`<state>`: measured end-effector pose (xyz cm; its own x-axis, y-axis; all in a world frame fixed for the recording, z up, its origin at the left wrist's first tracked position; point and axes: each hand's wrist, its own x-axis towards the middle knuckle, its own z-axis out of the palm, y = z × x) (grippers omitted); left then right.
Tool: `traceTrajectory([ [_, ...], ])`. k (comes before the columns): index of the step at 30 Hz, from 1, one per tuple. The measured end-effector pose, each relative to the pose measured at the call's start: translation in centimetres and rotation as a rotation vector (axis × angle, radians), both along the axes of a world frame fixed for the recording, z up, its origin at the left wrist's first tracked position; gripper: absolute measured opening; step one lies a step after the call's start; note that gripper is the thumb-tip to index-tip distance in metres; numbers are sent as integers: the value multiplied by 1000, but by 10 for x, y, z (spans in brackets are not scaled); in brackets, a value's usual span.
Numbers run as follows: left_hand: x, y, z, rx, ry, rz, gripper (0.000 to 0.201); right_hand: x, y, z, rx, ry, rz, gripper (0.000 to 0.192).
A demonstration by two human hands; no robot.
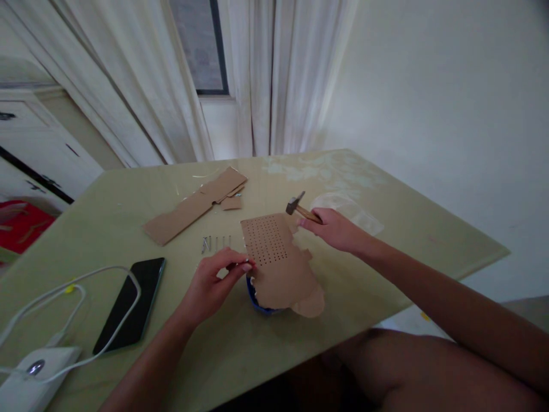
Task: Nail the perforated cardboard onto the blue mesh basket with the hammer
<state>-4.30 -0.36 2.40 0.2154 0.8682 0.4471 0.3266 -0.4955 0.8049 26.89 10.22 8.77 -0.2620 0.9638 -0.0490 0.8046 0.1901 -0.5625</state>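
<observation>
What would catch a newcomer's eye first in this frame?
The perforated cardboard piece at the table's middle, lying over a blue object. The right hand holds a small hammer above its far edge, and the left hand pinches a nail at its left edge.

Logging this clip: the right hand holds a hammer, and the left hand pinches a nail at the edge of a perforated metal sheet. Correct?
Not quite. The head view shows the perforated sheet is brown cardboard, not metal. The rest stands: right hand holds the hammer, left hand pinches a nail at its edge.

black phone (131,304), white cable (64,286), cardboard strip (195,204), curtains (266,74)
</observation>
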Motion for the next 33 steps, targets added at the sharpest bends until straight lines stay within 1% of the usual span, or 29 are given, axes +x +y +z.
traceTrajectory([
  [4, 5, -2, -2, -89, -84, -11, 23, -5, -10, -11, -145, 268, -31, 46],
  [7, 9, -3, -5, -160, -163, -8, 26, -7, -18, -15, -332, 452, -57, 47],
  [10, 13, -3, -9, -208, -235, -9, 28, -8, -25, -16, -492, 563, -82, 56],
  [12, 15, -3, -12, -231, -274, -3, 30, -8, -28, -16, -546, 599, -91, 63],
  [18, 18, -2, -13, -288, -368, 17, 38, -7, -31, -19, -590, 647, -105, 70],
  [21, 19, -3, -13, -286, -402, 22, 36, -6, -30, -21, -619, 659, -111, 70],
  [24, 20, -4, -14, -284, -414, 30, 34, -5, -31, -23, -632, 678, -110, 70],
  [27, 18, -5, -14, -286, -415, 40, 35, -6, -33, -24, -640, 697, -79, 66],
  [33, 15, -3, -12, -308, -396, 17, 36, -8, -35, -25, -605, 662, -84, 66],
])
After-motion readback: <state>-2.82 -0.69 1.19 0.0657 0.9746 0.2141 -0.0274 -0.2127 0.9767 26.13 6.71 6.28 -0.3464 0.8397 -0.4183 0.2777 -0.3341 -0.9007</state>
